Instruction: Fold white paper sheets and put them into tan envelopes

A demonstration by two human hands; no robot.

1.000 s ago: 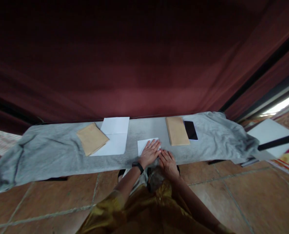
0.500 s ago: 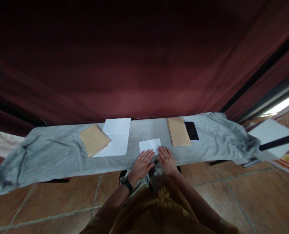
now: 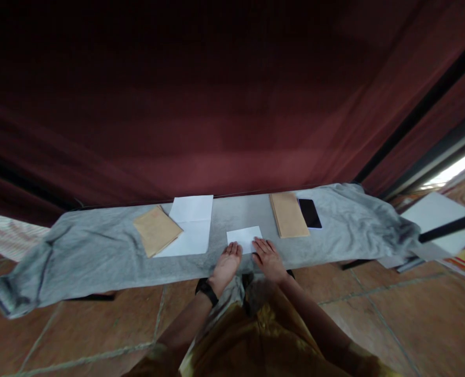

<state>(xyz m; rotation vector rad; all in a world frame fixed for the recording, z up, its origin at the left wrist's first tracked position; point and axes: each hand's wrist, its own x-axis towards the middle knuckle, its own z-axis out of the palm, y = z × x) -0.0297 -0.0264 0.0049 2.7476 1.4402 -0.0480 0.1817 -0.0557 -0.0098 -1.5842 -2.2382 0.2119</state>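
Observation:
A small folded white paper (image 3: 244,237) lies on the grey cloth (image 3: 99,251) covering a low bench. My left hand (image 3: 226,263) rests on the cloth just below the paper's near left corner, fingers stretched forward and together, and a black watch sits on that wrist. My right hand (image 3: 268,256) lies flat with its fingers spread. Its fingertips touch the paper's near right edge. Neither hand holds anything.
A tan envelope (image 3: 156,230) overlaps a larger white sheet (image 3: 191,224) at the left. To the right lie a stack of tan envelopes (image 3: 288,214) and a black phone (image 3: 309,213). A dark red curtain hangs behind. White boards (image 3: 432,220) and a black bar stand at right.
My left hand slid back off the folded paper toward me and now rests below its corner. My right hand stayed at the paper's near right edge. The view shifted slightly.

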